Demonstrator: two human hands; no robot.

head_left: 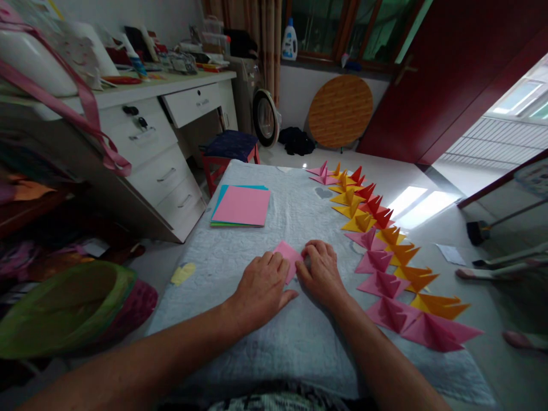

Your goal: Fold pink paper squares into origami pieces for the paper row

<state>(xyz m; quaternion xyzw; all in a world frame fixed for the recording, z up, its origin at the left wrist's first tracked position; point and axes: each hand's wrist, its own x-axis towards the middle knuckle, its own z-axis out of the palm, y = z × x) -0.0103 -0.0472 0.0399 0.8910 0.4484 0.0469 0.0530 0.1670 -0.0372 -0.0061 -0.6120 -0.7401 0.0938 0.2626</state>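
A small folded piece of pink origami paper [287, 255] lies on the cloth-covered table in front of me. My left hand [264, 285] rests over its left side, fingers laid down on it and thumb spread away. On the other side, my right hand [320, 267] has its fingers curled, with thumb and forefinger at the paper's right corner. Part of the paper is hidden under the left fingers. Beyond my left hand sits a stack of square paper [242, 206], pink on top with blue and green edges showing. Folded paper cranes [381, 283] stand in rows at the right.
A pale blue cloth [295, 200] covers the table. Left of it are a bin with a green liner [64, 308] and a white desk [149, 148]. A stool [231, 147] stands beyond the far left corner. Behind are a washing machine [246, 80] and a round wooden tabletop [341, 111].
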